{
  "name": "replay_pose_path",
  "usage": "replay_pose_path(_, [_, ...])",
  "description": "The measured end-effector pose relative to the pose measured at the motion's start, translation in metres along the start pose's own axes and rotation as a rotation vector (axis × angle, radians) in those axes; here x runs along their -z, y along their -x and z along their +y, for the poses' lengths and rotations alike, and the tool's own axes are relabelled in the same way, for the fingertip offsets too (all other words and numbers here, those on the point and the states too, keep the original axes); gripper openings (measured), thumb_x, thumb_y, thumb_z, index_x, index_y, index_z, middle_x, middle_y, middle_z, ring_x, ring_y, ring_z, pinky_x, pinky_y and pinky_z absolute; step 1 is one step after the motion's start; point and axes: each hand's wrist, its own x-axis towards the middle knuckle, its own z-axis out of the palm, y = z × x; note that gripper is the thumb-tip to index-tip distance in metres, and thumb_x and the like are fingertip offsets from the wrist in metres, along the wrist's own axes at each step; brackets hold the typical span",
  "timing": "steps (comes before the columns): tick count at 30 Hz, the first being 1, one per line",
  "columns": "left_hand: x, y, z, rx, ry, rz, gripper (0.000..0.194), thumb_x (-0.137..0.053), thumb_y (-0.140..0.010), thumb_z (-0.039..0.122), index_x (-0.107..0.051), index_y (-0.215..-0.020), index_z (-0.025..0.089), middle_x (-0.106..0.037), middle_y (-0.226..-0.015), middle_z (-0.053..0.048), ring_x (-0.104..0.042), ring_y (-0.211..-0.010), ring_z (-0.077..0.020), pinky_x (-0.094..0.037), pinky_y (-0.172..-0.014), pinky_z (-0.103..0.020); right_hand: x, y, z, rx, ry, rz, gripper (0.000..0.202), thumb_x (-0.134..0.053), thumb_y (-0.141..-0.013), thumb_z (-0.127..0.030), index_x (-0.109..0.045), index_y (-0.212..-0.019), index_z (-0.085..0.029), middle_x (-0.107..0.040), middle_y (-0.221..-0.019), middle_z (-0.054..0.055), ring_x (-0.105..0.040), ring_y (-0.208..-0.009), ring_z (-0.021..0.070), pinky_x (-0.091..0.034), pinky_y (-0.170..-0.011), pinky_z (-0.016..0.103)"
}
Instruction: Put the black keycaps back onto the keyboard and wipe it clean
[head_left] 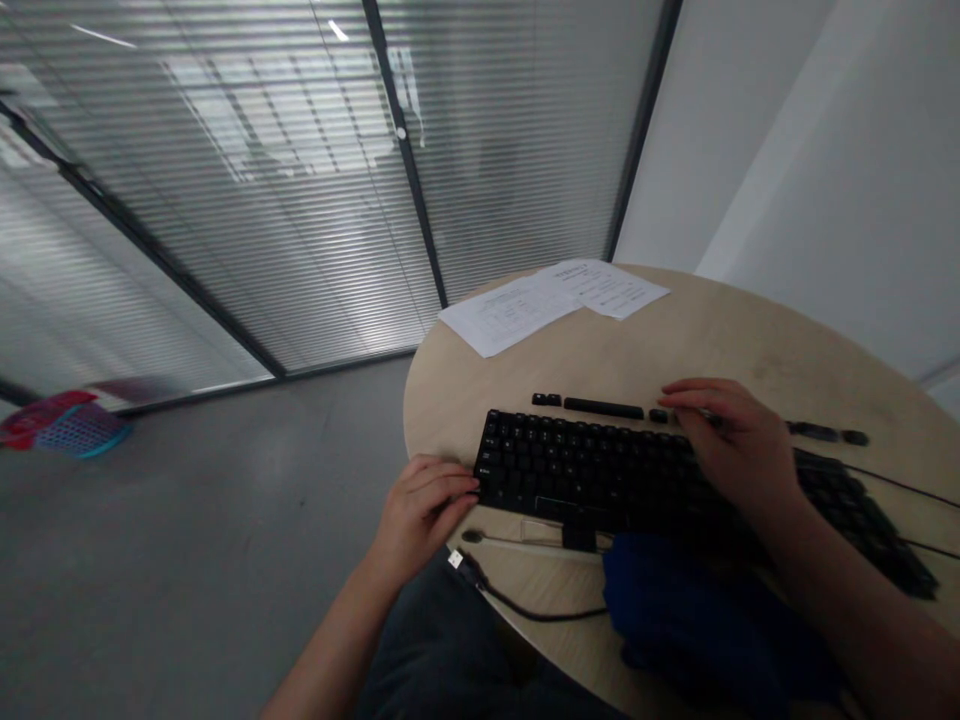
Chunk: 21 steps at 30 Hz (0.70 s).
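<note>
A black keyboard (570,455) lies across the table; some switches along its bottom row are bare of caps. My left hand (424,510) holds the keyboard's left edge near its lower corner, thumb below and fingers above. Above the keyboard my right hand (739,440) is closed, thumb and index finger together over a row of loose keycaps. Whether a cap is between those fingertips is hidden. In that row are a long space bar cap (604,408), a small keycap (658,415) close to my right fingertips, and two small caps (547,399) at the left end.
Printed sheets (532,300) lie at the table's far edge. Nearest me are a wire keycap puller (577,535), a USB cable (517,605) and a dark blue cloth (690,620). A second keyboard (870,520) sits to the right. A basket (82,425) stands on the floor.
</note>
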Motion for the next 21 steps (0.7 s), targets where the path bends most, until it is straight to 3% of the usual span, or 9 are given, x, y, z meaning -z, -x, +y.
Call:
replay_pose_path(16, [-0.0039,0.0014,-0.0012,-0.029,0.011,0.045,0.016,-0.073,-0.089,0.016,-0.073,-0.103,0.024,-0.081,-0.095,-0.002,-0.075,-0.084,-0.0160,-0.056,-0.081,-0.034,-0.0015,-0.0006,-0.0011,0.009,-0.018,-0.009,0.016,-0.061,-0.093,-0.022,-0.076,-0.087,-0.026,-0.076,-0.098,0.006,-0.072,-0.090,0.0237,-0.059,-0.085,0.043])
replay_pose_path(21, [-0.0018,-0.0017,0.0003,-0.044,0.012,0.008,0.016,-0.072,-0.090,0.017,-0.073,-0.103,0.025,-0.081,-0.094,-0.001,-0.076,-0.086,-0.0162,-0.056,-0.083,-0.034,-0.0015,-0.0002,-0.0027,0.031,-0.019,-0.002,0.017,-0.060,-0.092,-0.022,-0.076,-0.086,-0.027,-0.076,-0.097,0.005,-0.072,-0.090,0.0233,-0.059,-0.084,0.042])
